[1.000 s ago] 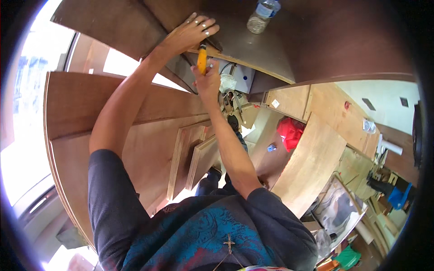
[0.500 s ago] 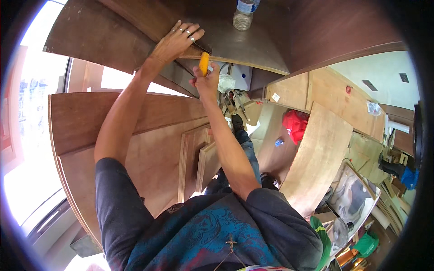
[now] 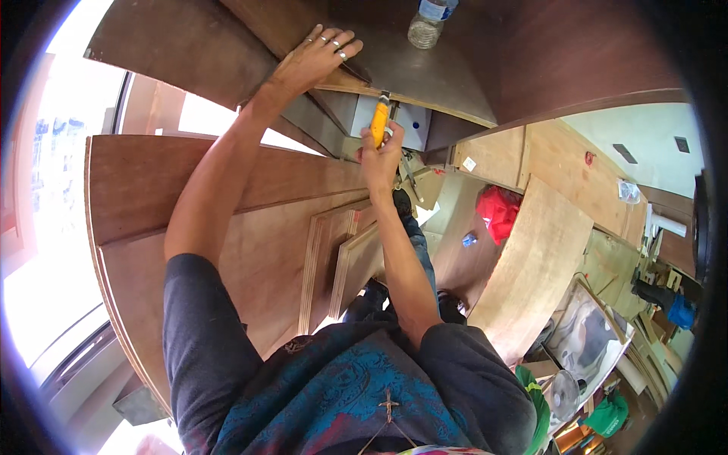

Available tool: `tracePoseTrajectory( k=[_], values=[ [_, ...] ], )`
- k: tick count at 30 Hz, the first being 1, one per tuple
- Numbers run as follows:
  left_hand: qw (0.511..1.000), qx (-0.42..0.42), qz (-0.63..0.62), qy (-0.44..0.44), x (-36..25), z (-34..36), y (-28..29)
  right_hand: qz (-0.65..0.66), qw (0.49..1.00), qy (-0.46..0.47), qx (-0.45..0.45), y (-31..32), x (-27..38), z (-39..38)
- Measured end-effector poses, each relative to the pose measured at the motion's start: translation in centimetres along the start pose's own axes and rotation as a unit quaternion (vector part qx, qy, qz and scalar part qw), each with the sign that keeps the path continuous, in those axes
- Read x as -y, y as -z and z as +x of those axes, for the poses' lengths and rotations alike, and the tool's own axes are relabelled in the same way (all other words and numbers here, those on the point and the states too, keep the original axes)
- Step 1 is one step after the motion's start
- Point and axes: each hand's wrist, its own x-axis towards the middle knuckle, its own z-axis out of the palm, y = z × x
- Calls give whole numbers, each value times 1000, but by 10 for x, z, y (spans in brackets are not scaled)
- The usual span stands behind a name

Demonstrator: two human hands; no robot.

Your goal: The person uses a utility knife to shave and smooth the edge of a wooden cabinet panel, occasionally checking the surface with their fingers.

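My right hand (image 3: 383,161) is wrapped round a yellow utility knife (image 3: 379,125), its dark tip pointing up at the raw front edge of a brown shelf panel (image 3: 447,83). Whether the tip touches that edge, I cannot tell. Farther left, my left hand (image 3: 315,62) lies with fingers stretched out over the panel's left end, rings on several of them, and holds nothing. On the shelf stands a clear plastic bottle (image 3: 427,29) with a blue label.
Large brown boards (image 3: 250,243) lean below my left arm. Smaller plywood pieces (image 3: 355,265) stand beside my legs. To the right are a pale plywood sheet (image 3: 542,265), a red plastic bag (image 3: 498,214) and a fan (image 3: 565,394). Tools (image 3: 413,178) lie under the shelf.
My right hand has moved right along the shelf edge with the utility knife, whose dark tip now shows. The left hand keeps its place on the panel. The view has shifted slightly.
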Motion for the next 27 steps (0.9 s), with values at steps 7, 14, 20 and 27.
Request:
tracePoseTrajectory(
  k=[7, 14, 20, 27],
  values=[
    [1000, 19, 13, 1, 3, -6, 1, -49, 999, -16, 19, 49, 7, -4],
    [999, 43, 3, 4, 0, -4, 2, -60, 997, -24, 47, 68, 14, 6],
    [996, 70, 43, -18, 0, -3, 9, -42, 997, -41, 55, 95, 28, 0],
    [997, 61, -44, -30, -29, 7, 6, -129, 989, -16, 67, 97, 50, 3]
  ],
)
